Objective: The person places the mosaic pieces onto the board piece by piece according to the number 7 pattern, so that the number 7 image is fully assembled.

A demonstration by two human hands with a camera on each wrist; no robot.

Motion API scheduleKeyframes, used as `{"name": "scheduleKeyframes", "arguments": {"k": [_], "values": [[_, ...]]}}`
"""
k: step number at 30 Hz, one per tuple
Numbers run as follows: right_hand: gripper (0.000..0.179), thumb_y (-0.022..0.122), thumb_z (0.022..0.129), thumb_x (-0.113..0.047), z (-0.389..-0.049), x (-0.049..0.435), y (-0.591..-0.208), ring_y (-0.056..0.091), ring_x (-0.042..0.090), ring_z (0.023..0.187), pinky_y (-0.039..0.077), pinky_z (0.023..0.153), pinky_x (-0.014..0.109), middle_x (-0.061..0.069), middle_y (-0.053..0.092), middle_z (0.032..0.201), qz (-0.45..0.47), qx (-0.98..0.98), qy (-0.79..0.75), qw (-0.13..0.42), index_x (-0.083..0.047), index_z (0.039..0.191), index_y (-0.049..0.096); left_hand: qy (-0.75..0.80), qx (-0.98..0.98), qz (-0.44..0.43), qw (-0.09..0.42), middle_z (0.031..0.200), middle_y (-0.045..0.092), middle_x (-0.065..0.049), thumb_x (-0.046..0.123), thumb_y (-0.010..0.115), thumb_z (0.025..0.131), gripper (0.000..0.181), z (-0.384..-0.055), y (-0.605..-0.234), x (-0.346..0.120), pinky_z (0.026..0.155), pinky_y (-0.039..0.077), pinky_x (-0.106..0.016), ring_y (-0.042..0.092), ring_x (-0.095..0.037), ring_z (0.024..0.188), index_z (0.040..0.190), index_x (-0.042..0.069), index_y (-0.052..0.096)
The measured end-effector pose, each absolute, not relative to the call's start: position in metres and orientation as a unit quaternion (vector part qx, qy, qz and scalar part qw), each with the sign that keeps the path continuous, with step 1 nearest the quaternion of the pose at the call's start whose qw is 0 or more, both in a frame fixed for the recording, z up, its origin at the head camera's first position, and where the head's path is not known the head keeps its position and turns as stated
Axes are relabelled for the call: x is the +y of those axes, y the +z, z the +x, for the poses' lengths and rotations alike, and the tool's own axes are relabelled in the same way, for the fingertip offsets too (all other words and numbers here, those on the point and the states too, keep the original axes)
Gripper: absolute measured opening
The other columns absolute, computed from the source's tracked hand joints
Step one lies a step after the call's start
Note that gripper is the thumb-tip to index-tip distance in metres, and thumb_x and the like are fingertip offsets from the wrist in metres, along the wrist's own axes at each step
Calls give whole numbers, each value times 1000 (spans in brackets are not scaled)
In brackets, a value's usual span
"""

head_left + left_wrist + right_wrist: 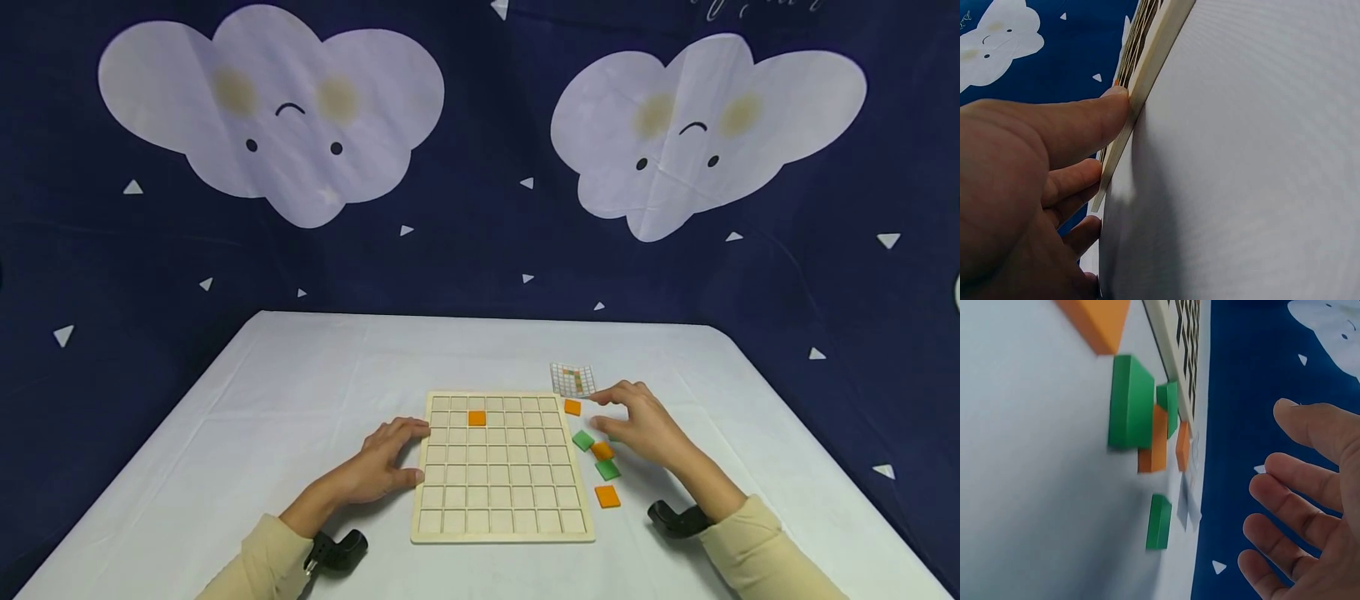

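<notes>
A square wooden grid board (487, 477) lies on the table with one orange tile (477, 418) in a cell of its second row. My left hand (378, 467) rests at the board's left edge; in the left wrist view its thumb (1094, 122) touches the rim. My right hand (641, 425) hovers right of the board, fingers apart and nothing between them, as the right wrist view also shows. Beneath and beside it lie loose tiles: an orange tile (572, 407) near the board's top right corner, green tiles (583, 441) and more orange tiles (607, 497).
A small printed pattern card (572, 380) lies behind the board's top right corner, close to my right fingertips. White cloth (337, 367) covers the table. Behind it hangs a dark blue cloth (480, 250) with clouds. Each wrist wears a black device (678, 520).
</notes>
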State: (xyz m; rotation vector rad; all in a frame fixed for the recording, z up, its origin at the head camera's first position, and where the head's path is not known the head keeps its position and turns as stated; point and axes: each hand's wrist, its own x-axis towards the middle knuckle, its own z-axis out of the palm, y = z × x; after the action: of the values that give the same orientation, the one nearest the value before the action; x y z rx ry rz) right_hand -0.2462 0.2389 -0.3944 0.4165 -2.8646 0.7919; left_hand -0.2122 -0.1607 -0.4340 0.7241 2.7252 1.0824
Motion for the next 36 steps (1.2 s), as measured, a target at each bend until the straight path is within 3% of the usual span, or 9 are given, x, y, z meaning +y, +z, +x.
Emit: {"name": "scheduleKeyframes", "arguments": {"k": [36], "values": [[37, 73, 80, -22, -250, 281, -414, 51, 31, 103, 44, 85, 49, 13, 63, 110, 113, -960, 248, 66, -5, 112, 66, 355, 903, 236, 61, 145, 38, -11, 21, 69, 84, 56, -213, -435, -160, 109, 13, -65, 25, -39, 139, 134, 8, 46]]}}
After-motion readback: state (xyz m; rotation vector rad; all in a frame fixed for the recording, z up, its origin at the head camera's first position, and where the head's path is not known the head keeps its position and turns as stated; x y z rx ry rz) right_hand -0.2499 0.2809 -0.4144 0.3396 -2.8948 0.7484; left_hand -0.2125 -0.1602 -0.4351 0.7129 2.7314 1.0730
